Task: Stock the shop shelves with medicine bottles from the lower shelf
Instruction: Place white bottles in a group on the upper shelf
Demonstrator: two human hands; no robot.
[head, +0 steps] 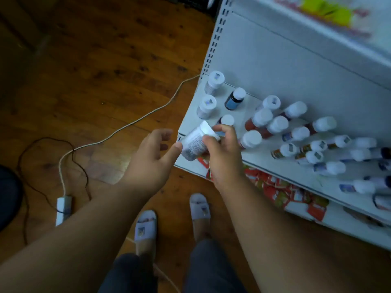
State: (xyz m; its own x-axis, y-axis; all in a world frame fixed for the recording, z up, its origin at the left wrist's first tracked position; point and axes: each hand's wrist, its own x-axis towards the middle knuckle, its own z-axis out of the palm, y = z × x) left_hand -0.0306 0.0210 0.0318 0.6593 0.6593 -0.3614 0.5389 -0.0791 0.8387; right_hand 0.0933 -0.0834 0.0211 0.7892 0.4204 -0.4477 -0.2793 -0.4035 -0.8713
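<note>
My right hand [224, 153] grips a white medicine bottle [193, 142] with a printed label, tilted over the front left corner of the white shelf [254, 66]. My left hand [153, 154] is beside it with fingers spread, its thumb tip touching the bottle's side. Two white bottles [213, 81] [206, 106] stand at the shelf's left edge, and a dark blue bottle [234, 98] is just to their right. Several white-capped bottles [275, 125], some red-brown, fill the right part of the shelf.
A lower shelf [349, 225] under it holds red and white packets [281, 193]. On the wooden floor at left lie a white cable [131, 123], a black cable and a white power adapter [63, 210]. My slippered feet [146, 227] stand close to the shelving.
</note>
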